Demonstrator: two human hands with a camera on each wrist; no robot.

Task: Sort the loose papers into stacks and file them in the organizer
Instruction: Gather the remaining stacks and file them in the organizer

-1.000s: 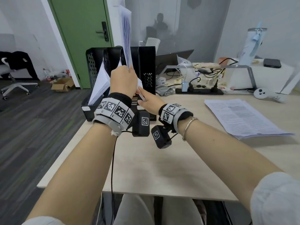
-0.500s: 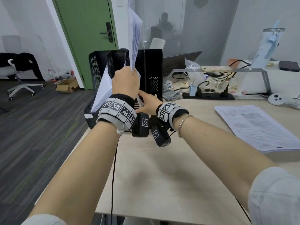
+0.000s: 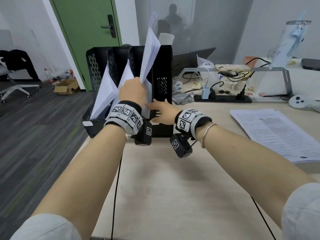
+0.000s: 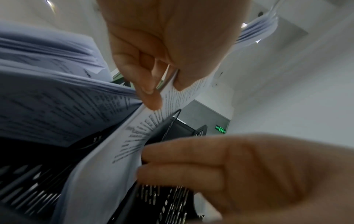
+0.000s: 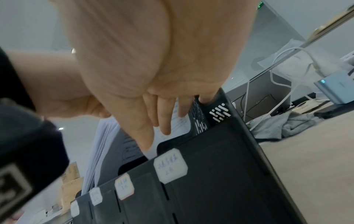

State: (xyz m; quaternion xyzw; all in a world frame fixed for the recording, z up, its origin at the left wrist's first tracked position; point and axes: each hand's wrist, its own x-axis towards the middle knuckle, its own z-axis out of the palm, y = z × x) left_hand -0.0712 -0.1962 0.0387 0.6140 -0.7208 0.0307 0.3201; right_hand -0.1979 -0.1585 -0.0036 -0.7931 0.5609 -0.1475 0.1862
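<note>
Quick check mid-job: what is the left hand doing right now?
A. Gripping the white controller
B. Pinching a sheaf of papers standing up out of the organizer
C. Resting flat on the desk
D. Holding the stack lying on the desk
B: the left hand pinches the sheaf of papers that rises out of the black organizer, and the left wrist view shows thumb and fingers clamped on the sheets.

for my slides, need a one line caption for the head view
Left hand grips a paper sheaf upright in the black organizer; right hand steadies it.
</note>
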